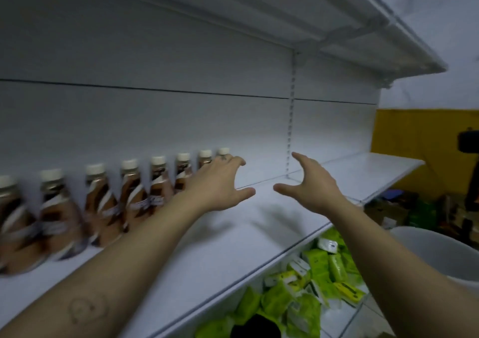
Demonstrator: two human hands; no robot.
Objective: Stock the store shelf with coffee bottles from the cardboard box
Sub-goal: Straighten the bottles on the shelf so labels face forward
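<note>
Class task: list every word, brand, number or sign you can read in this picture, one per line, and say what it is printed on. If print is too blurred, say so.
No text can be read anywhere.
Brown coffee bottles with white caps: banded labels show print, too blurred to read.
Green packets on the lower shelf: white and yellow labels, marks too small and blurred.
Left forearm: a faint drawn outline, no letters.
White metal shelf: no visible price tag or sign.

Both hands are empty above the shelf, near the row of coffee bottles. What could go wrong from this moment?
1. The left hand is right beside the last bottle in the row of bottles; a careless move might knock it into the others.
2. The bottles stand at the back of the shelf, so each new one needs a long reach.
3. The right hand is open with no grip on anything; the cardboard box is out of view.
</note>
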